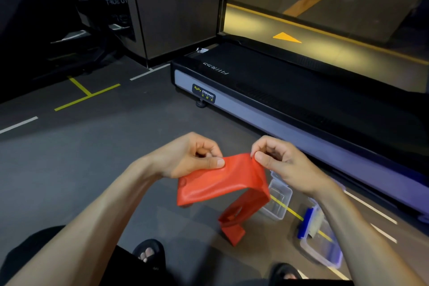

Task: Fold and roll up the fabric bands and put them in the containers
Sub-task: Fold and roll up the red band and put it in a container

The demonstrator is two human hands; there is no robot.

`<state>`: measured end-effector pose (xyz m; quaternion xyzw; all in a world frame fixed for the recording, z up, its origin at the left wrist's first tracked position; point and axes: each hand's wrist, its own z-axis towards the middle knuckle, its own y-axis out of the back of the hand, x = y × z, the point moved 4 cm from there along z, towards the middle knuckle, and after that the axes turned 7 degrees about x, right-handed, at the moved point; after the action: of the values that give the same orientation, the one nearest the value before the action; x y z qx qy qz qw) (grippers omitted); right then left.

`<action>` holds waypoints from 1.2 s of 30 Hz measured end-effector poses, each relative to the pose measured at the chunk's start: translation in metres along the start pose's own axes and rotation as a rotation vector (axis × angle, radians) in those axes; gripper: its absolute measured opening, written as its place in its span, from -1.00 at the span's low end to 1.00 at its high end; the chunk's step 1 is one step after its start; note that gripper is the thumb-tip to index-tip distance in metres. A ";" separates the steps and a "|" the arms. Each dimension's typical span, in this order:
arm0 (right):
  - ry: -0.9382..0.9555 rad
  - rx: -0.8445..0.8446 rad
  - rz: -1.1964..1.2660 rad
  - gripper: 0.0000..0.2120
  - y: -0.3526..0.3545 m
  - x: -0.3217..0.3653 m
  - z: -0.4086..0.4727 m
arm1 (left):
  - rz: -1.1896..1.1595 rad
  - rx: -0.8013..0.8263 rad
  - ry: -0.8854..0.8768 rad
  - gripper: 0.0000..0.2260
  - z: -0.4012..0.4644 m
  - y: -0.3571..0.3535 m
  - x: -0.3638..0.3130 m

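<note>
Both hands, left hand (190, 158) and right hand (281, 165), pinch the red band (222, 183); its loose tail may untwist and spoil the fold.

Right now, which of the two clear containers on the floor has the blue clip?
The nearer clear container, under the right forearm, has the blue clip. The smaller container beside the red band shows none.
</note>
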<state>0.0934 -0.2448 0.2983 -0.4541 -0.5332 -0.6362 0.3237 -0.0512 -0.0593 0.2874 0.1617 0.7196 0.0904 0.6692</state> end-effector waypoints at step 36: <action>0.028 0.072 -0.169 -0.91 -0.017 0.012 0.008 | 0.049 -0.012 0.052 -0.86 -0.009 -0.003 0.002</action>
<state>0.0751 -0.2327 0.3027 -0.3864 -0.5877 -0.6479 0.2925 -0.0602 -0.0609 0.2852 0.1730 0.7319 0.1151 0.6489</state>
